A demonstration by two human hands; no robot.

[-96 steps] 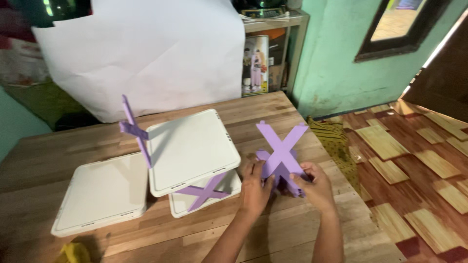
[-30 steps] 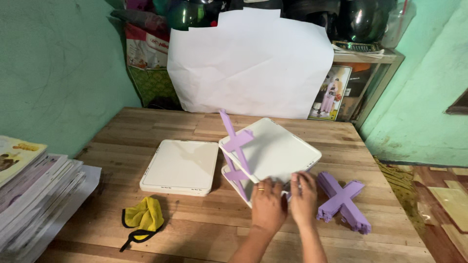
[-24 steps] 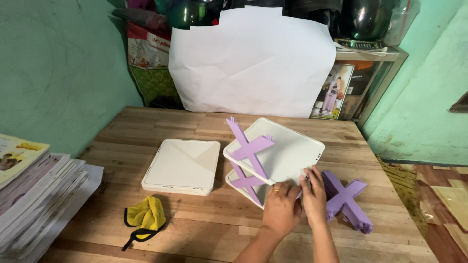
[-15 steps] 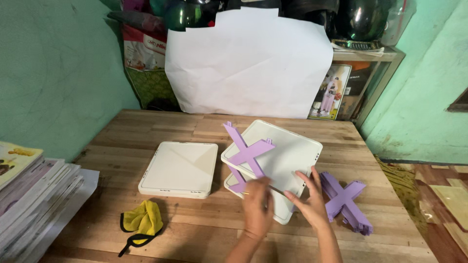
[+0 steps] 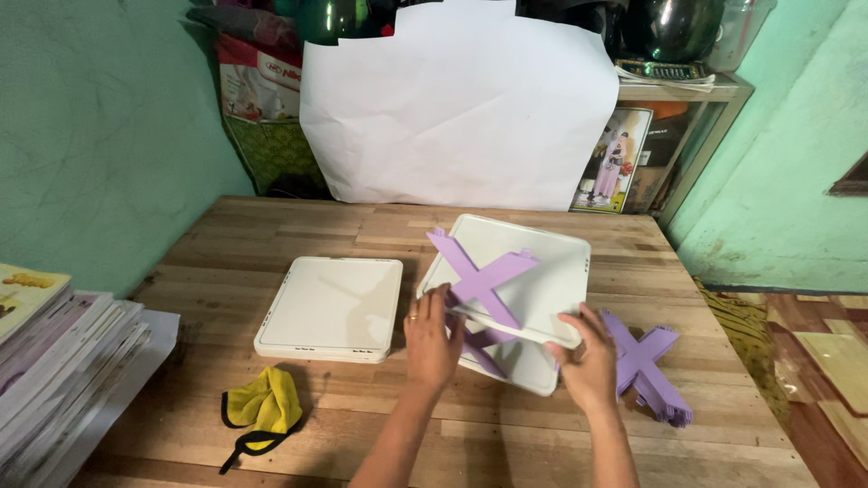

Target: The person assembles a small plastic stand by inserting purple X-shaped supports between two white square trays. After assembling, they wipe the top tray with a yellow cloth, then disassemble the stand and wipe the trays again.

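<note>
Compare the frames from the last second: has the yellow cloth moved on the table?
No. The yellow cloth lies in front of the flat white tray, as before.

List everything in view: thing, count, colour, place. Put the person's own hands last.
white square trays: two, stacked and tilted, table centre
flat white tray: one, lying left of the stack
purple cross pieces: two, between and against the stacked trays
purple cross stack: one pile, table right
yellow cloth: one, black trim, front left
paper pile: one, far left
white sheet: one, propped behind the table
wooden table: one, brown
left hand: on the stack's near left edge
right hand: on the stack's near right corner
</note>
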